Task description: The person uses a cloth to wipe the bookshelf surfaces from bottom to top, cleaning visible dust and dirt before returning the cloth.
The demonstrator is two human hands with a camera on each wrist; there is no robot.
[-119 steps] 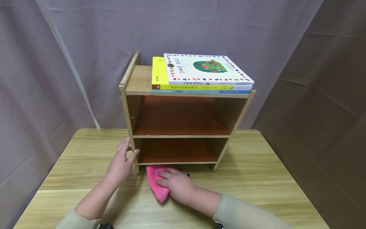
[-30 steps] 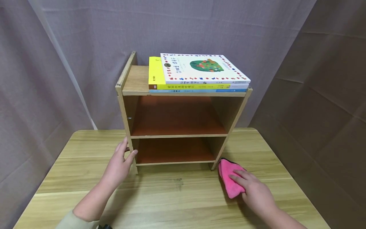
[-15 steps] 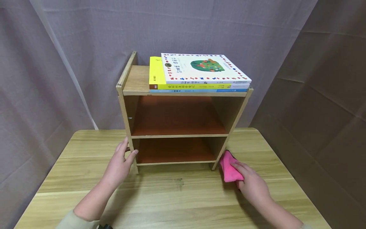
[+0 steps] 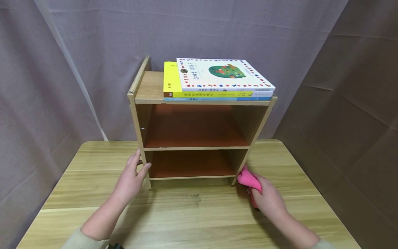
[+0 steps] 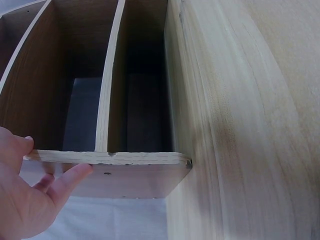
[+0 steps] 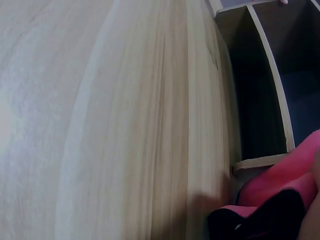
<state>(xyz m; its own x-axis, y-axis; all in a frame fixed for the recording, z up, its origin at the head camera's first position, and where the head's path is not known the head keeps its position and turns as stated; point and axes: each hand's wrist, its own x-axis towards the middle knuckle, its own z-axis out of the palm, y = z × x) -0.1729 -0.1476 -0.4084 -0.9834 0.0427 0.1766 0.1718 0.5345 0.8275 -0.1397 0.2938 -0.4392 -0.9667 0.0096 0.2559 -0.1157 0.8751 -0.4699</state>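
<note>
A small wooden bookshelf [image 4: 196, 148] stands on the table, its shelves faced in reddish brown. My left hand [image 4: 130, 178] grips the lower part of its left side panel [image 5: 135, 177], thumb at the front edge and fingers along the outer face. In my right hand [image 4: 268, 199] is a bunched pink cloth [image 4: 248, 180], held against the outside of the right side panel near the bottom. The right wrist view shows the cloth [image 6: 280, 182] with a black border beside the panel's edge; most of the right hand is out of that view.
On top of the bookshelf lie several stacked books [image 4: 224, 77], a white-covered one uppermost above yellow and blue ones. The wooden table [image 4: 186, 221] has a small dark mark in front of the shelf. Grey curtains [image 4: 199, 31] hang behind and at the sides.
The right hand has carried the pink cloth from under the bottom shelf to the right side panel, and the cloth has folded tighter against it. The left hand keeps its place.
</note>
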